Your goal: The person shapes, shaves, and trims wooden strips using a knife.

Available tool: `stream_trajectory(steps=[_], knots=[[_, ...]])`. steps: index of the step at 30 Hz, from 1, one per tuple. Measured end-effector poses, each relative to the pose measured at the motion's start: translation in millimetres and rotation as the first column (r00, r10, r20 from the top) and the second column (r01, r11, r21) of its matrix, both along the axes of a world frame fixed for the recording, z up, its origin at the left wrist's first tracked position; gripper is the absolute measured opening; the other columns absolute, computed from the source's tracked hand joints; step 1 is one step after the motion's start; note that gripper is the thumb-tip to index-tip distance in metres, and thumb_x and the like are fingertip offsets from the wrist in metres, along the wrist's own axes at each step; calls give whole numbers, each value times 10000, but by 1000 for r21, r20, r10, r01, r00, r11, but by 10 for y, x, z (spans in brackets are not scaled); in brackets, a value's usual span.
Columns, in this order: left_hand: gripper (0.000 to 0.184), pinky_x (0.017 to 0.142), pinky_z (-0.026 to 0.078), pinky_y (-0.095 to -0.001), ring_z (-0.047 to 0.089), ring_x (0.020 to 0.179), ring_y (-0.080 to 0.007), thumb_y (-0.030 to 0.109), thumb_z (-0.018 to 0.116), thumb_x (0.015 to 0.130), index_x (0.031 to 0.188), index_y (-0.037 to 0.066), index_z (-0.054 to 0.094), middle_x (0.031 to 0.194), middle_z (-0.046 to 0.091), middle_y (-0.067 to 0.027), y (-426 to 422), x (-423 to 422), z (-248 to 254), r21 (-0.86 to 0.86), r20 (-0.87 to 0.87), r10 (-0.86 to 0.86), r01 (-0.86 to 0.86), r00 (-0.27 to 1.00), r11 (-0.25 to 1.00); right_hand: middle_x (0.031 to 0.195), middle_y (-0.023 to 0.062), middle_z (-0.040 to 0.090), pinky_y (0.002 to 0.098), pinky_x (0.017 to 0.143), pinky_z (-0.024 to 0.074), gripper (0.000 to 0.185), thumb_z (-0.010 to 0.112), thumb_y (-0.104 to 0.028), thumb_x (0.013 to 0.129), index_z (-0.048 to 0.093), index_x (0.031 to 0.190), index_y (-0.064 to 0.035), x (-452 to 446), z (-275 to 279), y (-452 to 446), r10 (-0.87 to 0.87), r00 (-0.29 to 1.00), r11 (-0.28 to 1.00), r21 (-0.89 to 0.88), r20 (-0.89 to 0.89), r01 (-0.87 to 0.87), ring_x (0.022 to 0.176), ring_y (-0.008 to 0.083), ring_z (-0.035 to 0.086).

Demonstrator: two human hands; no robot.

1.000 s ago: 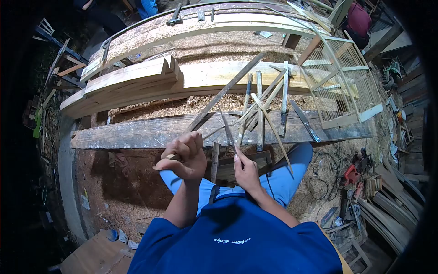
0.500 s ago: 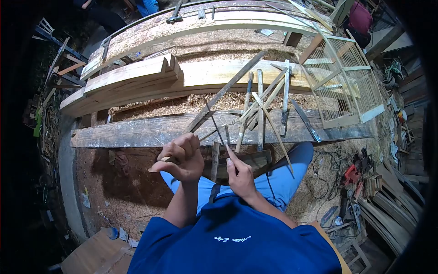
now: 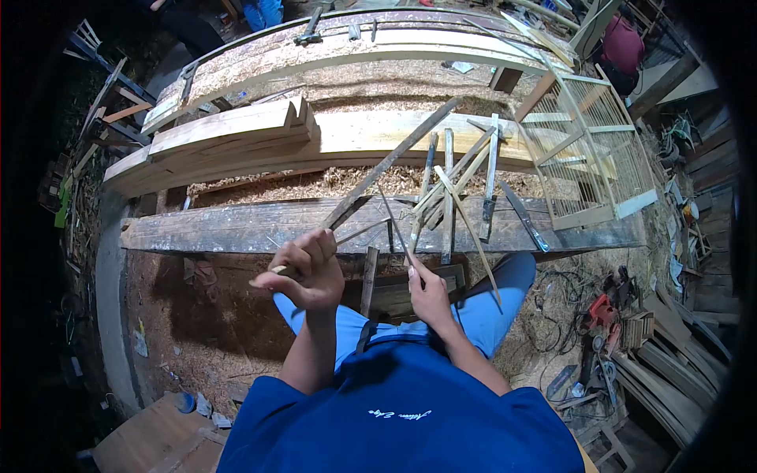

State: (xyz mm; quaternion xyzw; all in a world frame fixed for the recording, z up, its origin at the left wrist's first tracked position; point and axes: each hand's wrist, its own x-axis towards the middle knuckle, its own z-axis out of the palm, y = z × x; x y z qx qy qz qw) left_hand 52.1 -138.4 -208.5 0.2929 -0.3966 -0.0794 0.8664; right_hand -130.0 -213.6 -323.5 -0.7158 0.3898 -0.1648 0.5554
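My left hand [image 3: 307,272] is raised above the near beam's edge, fingers curled and thumb pointing left. A small yellowish-brown piece, perhaps wood, shows in its grip; most of it is hidden. My right hand [image 3: 430,295], over my lap, is closed on the lower end of a long, thin, dark file-like tool [image 3: 393,221], whose tip points up and away to the left. Beyond it, several wooden strips [image 3: 448,197] lie crossed over the near beam [image 3: 236,227]. A knife [image 3: 522,214] lies to their right.
A frame with thin bars [image 3: 582,150] stands on the beams at right. Notched timber [image 3: 225,130] lies farther back at left. A hammer [image 3: 310,30] rests on the far bench among shavings. A red power tool [image 3: 601,312] and cords lie on the ground at right.
My right hand has moved a little right and toward me, carrying the thin tool along. My left hand has shifted slightly left, its fingers still curled.
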Motion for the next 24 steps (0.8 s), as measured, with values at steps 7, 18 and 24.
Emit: stream_trajectory(steps=[7,18,24], knots=[[660,542,212,-316,196,555,-136,639,277,1089,678,123,310,586,206,18,212,365,173,-97,-396,86,-134,914,986,658,-10,576,267,419,424,208,684,-241,1020,657,1005,-35,-56,183,-31,-211,970,972,134,117,195,468,68,531],[621,529,239,-316,233,556,-146,585,309,1102,697,117,361,604,236,1,427,693,125,-252,-634,-76,-113,770,961,630,17,586,247,396,400,228,709,-203,1010,653,979,16,-8,696,-621,-331,853,943,119,404,309,434,85,535],[565,580,253,-322,250,606,-145,498,341,1114,705,110,366,642,240,4,457,708,57,-315,-674,-168,-74,720,946,668,17,625,240,409,410,230,767,-216,971,674,963,-5,100,891,-703,-297,828,954,186,475,235,461,83,561]])
